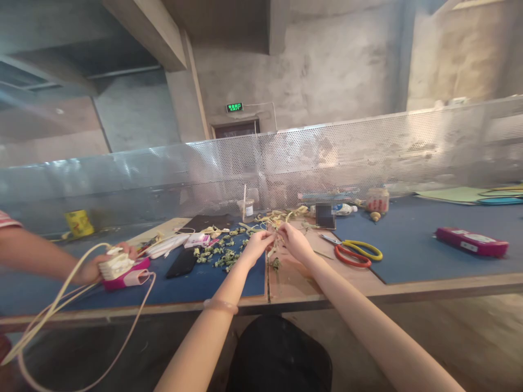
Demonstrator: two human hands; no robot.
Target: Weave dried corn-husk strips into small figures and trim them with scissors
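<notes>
My left hand (pixel 258 246) and my right hand (pixel 292 239) are close together over the middle of the table, fingers pinched. What they grip is too small to make out; thin pale strands show around the fingertips. Just beyond them lies a heap of pale yellow strips (pixel 300 213). Small green crumpled pieces (pixel 224 257) are scattered left of my left hand, and one green piece (pixel 276 264) lies below my hands. To the right of my right hand rest scissors (pixel 353 255) with one red and one yellow handle, blades pointing left.
At the left a co-worker's hand (pixel 90 270) is at a white block with cords (pixel 116 264). A black phone-like slab (pixel 182 263), a cup with a straw (pixel 247 209), a jar (pixel 377 201) and a magenta case (pixel 472 243) stand about. A perforated metal screen (pixel 368 147) runs behind.
</notes>
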